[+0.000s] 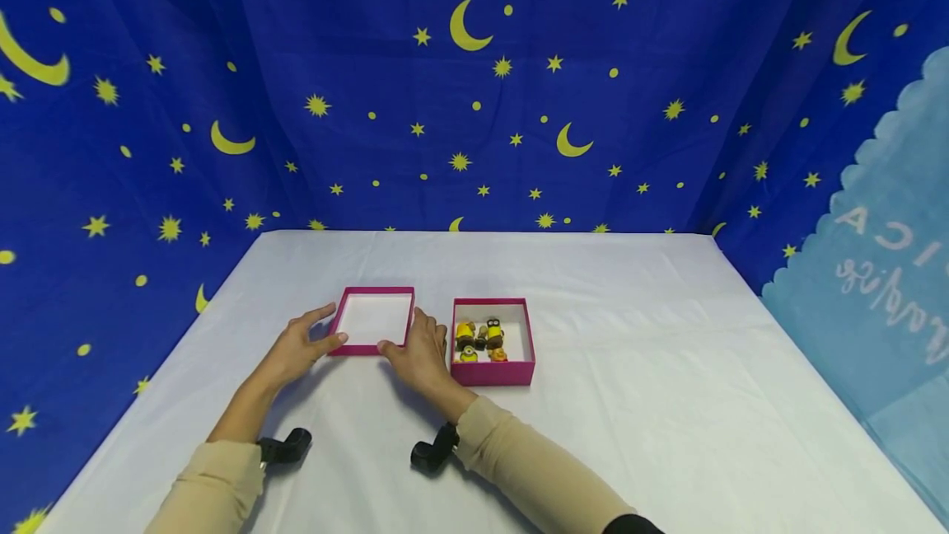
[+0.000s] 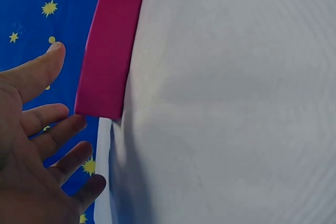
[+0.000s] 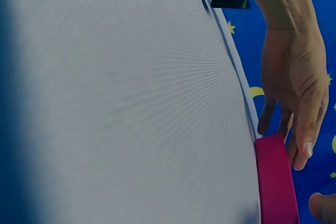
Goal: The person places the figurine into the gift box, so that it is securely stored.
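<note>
A shallow magenta box lid (image 1: 374, 348) with a white inside lies hollow side up on the table. My left hand (image 1: 300, 348) is at its left side, fingers spread and relaxed, thumb near the front left corner. In the left wrist view this hand (image 2: 44, 129) curls round nothing. At the lid's right side is my right hand (image 1: 418, 353), its thumb at the front right corner and its fingers along the side; contact is partly hidden. Just right of that hand stands a magenta box (image 1: 493, 373) holding several small yellow figures (image 1: 494, 333).
White cloth covers the table (image 1: 630, 419). Blue curtains (image 1: 415, 81) with yellow stars and moons hang behind and at the sides. A light blue cloth (image 1: 882, 254) with lettering hangs at the right. Each wrist wears a black camera (image 1: 285, 447).
</note>
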{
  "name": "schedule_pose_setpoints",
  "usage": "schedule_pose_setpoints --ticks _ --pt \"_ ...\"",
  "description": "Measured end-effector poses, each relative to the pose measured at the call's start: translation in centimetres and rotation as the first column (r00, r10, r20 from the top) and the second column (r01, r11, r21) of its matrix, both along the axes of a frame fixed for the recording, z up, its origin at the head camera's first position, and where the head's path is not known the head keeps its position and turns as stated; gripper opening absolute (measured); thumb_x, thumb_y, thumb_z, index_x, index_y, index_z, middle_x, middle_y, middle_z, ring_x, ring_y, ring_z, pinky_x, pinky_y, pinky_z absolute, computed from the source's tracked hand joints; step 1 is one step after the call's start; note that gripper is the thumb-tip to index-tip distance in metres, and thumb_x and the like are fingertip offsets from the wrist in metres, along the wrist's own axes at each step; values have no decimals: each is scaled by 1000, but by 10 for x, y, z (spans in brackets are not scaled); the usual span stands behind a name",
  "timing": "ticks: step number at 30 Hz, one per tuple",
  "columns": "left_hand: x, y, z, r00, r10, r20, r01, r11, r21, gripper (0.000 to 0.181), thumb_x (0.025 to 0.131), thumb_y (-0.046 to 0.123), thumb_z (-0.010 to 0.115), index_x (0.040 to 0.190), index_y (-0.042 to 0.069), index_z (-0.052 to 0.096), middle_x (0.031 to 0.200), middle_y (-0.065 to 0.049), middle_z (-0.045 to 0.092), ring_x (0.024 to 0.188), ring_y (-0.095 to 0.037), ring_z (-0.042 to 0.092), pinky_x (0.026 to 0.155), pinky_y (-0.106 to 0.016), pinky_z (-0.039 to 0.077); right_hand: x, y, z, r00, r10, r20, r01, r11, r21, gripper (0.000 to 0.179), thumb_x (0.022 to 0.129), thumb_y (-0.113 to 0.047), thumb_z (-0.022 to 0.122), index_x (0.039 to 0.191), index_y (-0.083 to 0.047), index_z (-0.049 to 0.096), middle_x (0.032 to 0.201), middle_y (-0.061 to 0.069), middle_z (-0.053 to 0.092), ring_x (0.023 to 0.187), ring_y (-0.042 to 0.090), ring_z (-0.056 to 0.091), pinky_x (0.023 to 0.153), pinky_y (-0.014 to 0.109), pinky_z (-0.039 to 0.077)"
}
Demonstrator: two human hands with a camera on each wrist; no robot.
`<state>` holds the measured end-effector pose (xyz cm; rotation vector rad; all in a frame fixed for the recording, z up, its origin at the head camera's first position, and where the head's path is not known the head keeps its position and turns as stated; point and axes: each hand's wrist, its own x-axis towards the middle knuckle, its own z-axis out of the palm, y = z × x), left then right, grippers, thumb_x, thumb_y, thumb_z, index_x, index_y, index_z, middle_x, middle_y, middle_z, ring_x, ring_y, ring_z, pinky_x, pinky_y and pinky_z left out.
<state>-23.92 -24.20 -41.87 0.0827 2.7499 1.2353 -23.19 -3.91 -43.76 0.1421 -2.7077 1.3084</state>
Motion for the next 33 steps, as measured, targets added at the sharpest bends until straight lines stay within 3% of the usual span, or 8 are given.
schedule_pose_setpoints --ticks 11,23,33 --pt "-5 -7 -5 999 -30 15 30 999 13 76 91 33 61 147 -2 25 151 -29 24 141 -49 13 110 -66 15 -5 -3 -5 999 10 -31 -8 998 60 73 74 -31 78 131 3 45 117 19 57 104 31 45 94 41 38" --pt "-3 -6 -5 998 -32 45 34 998 -46 79 89 39 62 146 -2 26 150 -32 24 140 -51 16 110 -65 17 -10 -3 -7 999 22 -47 -16 992 126 67 77 -30 75 130 2 51 115 18 61 101 30 47 92 40 40" --pt "-2 -4 -6 998 -49 34 50 998 -32 76 91 33 62 145 -5 26 149 -32 25 140 -50 16 111 -64 16 -7 0 -7 998 31 -50 -26 995 95 62 77 -26 76 129 0 53 109 16 62 99 28 44 90 39 37"
